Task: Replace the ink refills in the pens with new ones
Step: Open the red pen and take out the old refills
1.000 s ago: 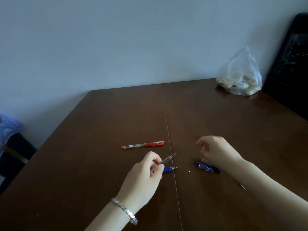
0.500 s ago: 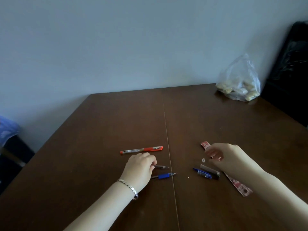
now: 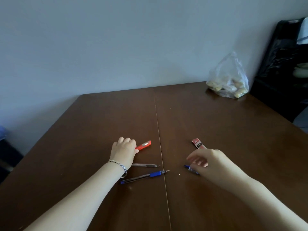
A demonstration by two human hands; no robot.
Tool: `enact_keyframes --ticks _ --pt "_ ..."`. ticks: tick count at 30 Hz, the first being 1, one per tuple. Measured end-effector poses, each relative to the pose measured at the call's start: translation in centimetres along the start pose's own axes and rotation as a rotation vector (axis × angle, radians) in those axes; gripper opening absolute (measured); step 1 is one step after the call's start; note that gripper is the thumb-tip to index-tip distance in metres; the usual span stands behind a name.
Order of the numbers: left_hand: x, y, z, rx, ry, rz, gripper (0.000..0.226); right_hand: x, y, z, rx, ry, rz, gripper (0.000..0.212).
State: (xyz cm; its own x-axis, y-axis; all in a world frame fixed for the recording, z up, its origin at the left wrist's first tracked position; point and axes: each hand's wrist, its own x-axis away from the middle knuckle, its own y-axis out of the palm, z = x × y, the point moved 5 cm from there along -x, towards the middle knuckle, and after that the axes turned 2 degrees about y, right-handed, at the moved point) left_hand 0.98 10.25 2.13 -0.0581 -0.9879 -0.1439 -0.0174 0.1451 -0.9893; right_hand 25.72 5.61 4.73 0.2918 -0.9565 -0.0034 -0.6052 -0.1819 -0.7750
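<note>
My left hand [image 3: 124, 150] lies over the left part of the orange pen [image 3: 144, 145] on the brown table [image 3: 216, 124], fingers curled on it. Just nearer lies a thin clear pen [image 3: 146, 165], tip to the right. In front of that rests a blue-grip pen [image 3: 144, 176], also pointing right. My right hand [image 3: 210, 161] hovers with fingers spread above a blue pen cap [image 3: 190, 168], holding nothing. A red refill packet [image 3: 197, 143] pokes out behind this hand, mostly hidden.
A clear plastic bag [image 3: 228, 79] of small pale items sits at the table's far right corner. A black chair or rack [image 3: 283, 64] stands beyond the right edge. A seam [image 3: 158, 127] runs down the table's middle.
My left hand set the thin clear pen down on the table and moved away to the orange pen. My right hand shifted nearer over the blue cap. The view tilted.
</note>
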Motion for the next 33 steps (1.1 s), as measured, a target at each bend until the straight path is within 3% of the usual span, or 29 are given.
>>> enact_keyframes --ticks 3,6,8,13,15,18,20,22,25,28,33 --pt "1.4 -3.0 1.9 0.117 0.098 0.168 0.015 0.2 0.1 -1.1 -0.133 0.000 0.108 0.015" --pt "4.5 -6.4 5.5 0.312 0.322 0.303 0.012 0.4 0.4 -3.0 -0.437 0.050 0.112 0.021" --pt "6.6 -7.8 7.7 0.295 0.463 0.344 0.014 0.5 0.3 -4.2 -0.603 0.054 0.103 0.013" --pt "8.9 -8.8 8.8 0.280 0.558 0.373 0.025 1.5 -0.3 -5.8 -0.578 -0.129 0.039 0.014" --pt "9.3 -8.2 8.1 0.444 0.497 0.288 0.026 2.2 -0.8 -6.0 -0.532 -0.185 0.053 0.014" --pt "8.8 -6.8 3.6 0.849 0.119 0.221 0.020 2.1 -5.4 -2.9 -0.553 -0.128 0.363 0.020" --pt "8.5 -5.4 0.5 0.804 -0.025 0.144 0.017 1.2 -8.3 -0.4 -0.422 -0.051 0.500 0.016" --pt "8.4 -4.9 0.1 0.708 -0.036 0.110 0.017 -0.9 -7.7 1.1 -0.272 0.038 0.395 0.005" --pt "7.8 -5.6 2.5 0.692 -0.004 0.171 0.024 -3.9 -2.5 1.4 -0.119 0.086 0.155 0.012" --pt "7.1 -6.2 4.2 0.682 0.019 0.203 0.023 -6.1 1.5 0.4 -0.069 0.041 0.055 0.006" --pt "7.5 -7.0 5.9 0.653 0.096 0.226 0.023 -7.9 4.8 0.6 0.161 0.040 -0.099 0.022"
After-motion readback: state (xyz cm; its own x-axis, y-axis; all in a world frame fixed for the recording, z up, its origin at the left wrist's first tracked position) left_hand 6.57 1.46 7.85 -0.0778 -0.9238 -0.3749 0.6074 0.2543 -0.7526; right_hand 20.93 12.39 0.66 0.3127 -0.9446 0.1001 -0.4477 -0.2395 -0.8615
